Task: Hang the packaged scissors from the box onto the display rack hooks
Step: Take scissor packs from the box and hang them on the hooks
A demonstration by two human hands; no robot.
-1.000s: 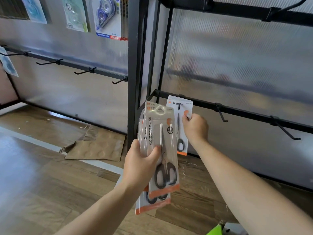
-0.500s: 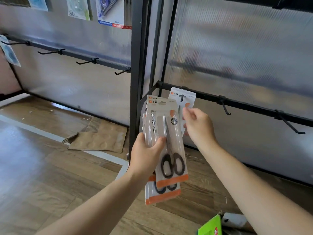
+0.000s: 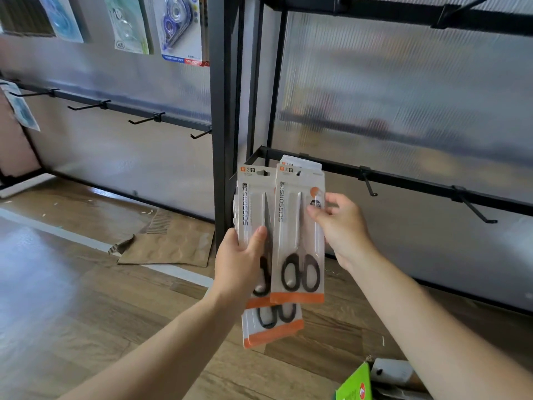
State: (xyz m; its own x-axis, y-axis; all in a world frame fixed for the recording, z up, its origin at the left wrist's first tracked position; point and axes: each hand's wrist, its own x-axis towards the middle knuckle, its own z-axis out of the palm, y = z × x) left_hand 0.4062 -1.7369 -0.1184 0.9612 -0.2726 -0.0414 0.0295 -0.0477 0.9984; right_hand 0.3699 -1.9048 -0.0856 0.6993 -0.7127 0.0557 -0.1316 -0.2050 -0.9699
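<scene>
Head view, right hand point(image 3: 343, 226) pinches pack point(image 3: 292, 241) edge

1. The front pack point(image 3: 300, 241): white card with an orange bottom band and black-handled scissors pointing up. It is upright, and the right hand point(image 3: 343, 226) pinches its right edge.
2. The stack of packs point(image 3: 252, 209): same design, fanned, gripped upright by the left hand point(image 3: 239, 264).
3. A third pack point(image 3: 302, 163): only its top shows, behind the front pack, at the rack's lower rail point(image 3: 418, 183).
4. Two bare hooks point(image 3: 369, 187): black, on that rail, to the right.

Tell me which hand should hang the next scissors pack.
Right. The right hand pinches the front pack close to the lower rail and its empty hook; the left hand is occupied gripping the remaining stack.
</scene>
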